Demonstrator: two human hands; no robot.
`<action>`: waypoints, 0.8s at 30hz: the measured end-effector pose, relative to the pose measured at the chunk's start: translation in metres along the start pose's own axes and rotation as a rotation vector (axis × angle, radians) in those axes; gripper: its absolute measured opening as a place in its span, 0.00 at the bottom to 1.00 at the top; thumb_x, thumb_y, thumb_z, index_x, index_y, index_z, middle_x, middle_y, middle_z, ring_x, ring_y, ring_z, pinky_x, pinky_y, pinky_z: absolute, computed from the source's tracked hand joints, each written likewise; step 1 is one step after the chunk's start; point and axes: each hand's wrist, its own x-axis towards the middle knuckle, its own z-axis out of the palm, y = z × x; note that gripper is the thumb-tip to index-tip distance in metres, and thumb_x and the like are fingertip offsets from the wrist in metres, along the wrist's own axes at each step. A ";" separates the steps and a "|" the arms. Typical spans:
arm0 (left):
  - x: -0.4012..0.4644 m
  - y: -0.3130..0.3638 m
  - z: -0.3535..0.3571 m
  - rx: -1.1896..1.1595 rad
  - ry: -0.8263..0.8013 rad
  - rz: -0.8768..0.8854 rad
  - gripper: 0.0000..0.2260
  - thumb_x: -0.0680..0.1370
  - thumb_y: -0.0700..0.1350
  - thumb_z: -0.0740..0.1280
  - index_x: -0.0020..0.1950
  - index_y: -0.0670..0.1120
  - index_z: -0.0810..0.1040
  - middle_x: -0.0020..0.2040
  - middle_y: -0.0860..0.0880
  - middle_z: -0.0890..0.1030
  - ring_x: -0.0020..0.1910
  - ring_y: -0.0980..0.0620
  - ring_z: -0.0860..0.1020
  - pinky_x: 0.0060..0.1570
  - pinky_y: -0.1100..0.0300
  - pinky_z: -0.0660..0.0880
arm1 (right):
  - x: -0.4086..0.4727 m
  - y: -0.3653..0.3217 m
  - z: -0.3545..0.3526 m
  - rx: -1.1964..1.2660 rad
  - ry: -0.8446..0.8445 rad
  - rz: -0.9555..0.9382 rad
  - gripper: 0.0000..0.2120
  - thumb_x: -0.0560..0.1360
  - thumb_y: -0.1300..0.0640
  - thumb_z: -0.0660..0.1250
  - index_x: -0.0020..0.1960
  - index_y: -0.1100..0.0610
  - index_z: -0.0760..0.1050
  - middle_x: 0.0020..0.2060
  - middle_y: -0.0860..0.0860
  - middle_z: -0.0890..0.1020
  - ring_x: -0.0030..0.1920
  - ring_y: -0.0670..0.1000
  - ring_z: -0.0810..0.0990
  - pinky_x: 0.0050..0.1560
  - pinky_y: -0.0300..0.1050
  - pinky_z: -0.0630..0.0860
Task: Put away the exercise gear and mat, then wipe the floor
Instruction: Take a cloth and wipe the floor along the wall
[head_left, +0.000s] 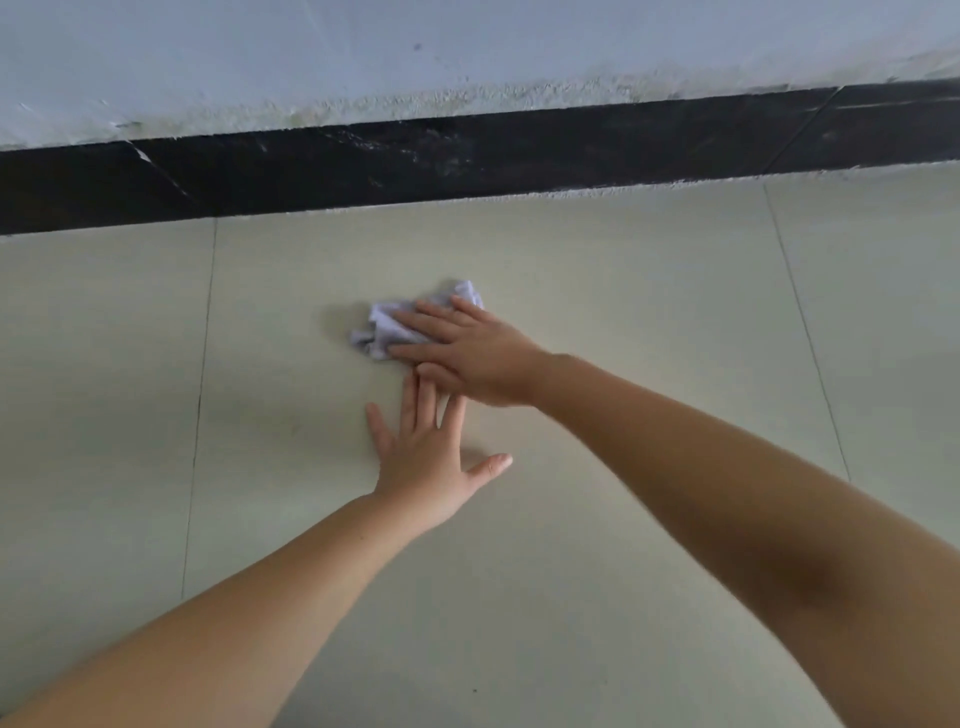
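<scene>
A crumpled pale cloth (387, 330) lies on the beige tiled floor (623, 312). My right hand (467, 353) presses flat on the cloth's right part, fingers stretched out to the left. My left hand (426, 457) rests flat on the floor just below it, fingers spread and holding nothing; its fingertips reach under the right hand. No exercise gear or mat is in view.
A black skirting strip (467, 156) runs along the base of a white wall (363, 52) just beyond the cloth. Tile joints run away from me at the left (200, 405) and right (810, 338).
</scene>
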 end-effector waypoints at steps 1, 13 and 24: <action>0.000 0.000 0.001 0.002 -0.007 -0.001 0.45 0.71 0.71 0.57 0.76 0.52 0.35 0.75 0.47 0.30 0.74 0.49 0.29 0.68 0.36 0.36 | -0.008 0.019 -0.004 -0.003 0.012 -0.046 0.22 0.82 0.46 0.46 0.76 0.45 0.57 0.77 0.50 0.53 0.77 0.53 0.49 0.75 0.51 0.42; 0.004 -0.002 -0.001 -0.002 -0.140 -0.003 0.54 0.67 0.71 0.63 0.66 0.54 0.20 0.62 0.49 0.15 0.64 0.48 0.19 0.65 0.34 0.31 | -0.167 0.171 -0.027 0.239 0.408 1.606 0.25 0.81 0.50 0.48 0.78 0.50 0.51 0.77 0.58 0.47 0.77 0.59 0.44 0.74 0.59 0.40; 0.004 0.002 -0.004 0.025 -0.157 -0.031 0.55 0.67 0.70 0.64 0.71 0.52 0.24 0.64 0.50 0.18 0.70 0.46 0.24 0.67 0.34 0.34 | -0.113 0.058 0.013 -0.087 0.099 0.036 0.21 0.81 0.49 0.49 0.71 0.51 0.68 0.70 0.56 0.70 0.70 0.57 0.69 0.71 0.53 0.57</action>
